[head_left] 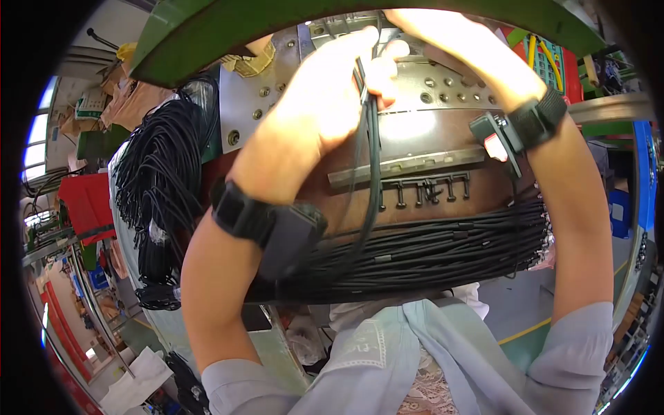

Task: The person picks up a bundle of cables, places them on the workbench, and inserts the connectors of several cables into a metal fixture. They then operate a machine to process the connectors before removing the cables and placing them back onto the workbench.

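Black cables [374, 149] hang down from my left hand [335, 79], whose fingers are closed round them over a metal mould fixture [443, 86]. Their lower ends run toward the front of the brown bench top. Reaching in from the right, my right hand [422, 22] is at the back of the fixture, near the upper part of the cables. Glare and a green machine beam [207, 31] hide its fingers. Below the fixture lies a metal bar [408, 168], with a row of small black T-shaped pieces [418, 194] in front of it.
A thick bundle of black cables [443, 249] lies along the bench's front edge. At the left hangs a large heap of looped black cables [162, 166]. The green beam arches over the work. A red and green control panel [546, 62] stands at the back right.
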